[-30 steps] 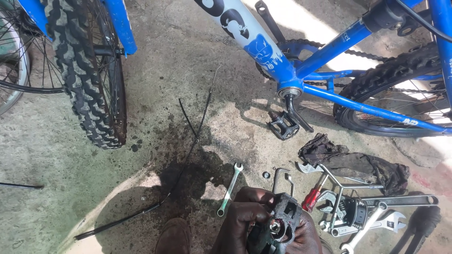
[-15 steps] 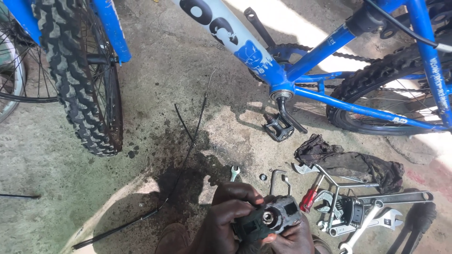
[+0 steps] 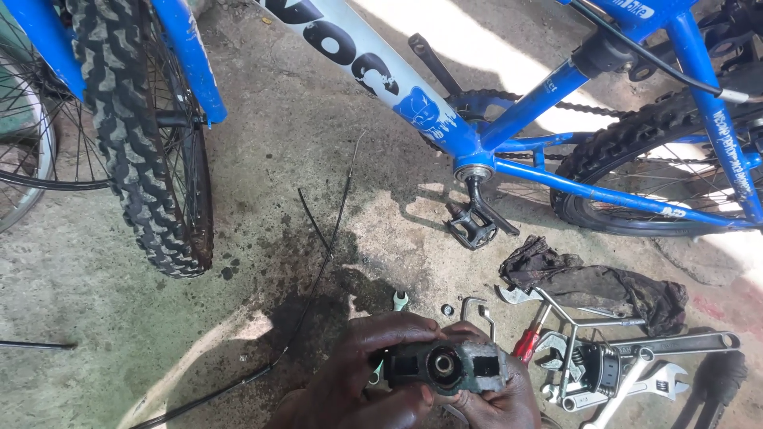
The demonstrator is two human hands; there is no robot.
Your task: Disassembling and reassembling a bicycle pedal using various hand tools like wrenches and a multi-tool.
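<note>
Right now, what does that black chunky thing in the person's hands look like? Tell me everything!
The pedal is a dark, grimy block, seemingly plastic or rubber, lying sideways at the bottom of the view. Its facing side has a round hole in the middle with a rectangular opening on either side. The left hand wraps its left end and top, and the right hand cups it from below. It is lifted off the ground.

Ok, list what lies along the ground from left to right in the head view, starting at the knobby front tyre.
Knobby front tyre → black cable → pedal held in both hands → red-handled screwdriver → dirty rag → spanners.
</note>
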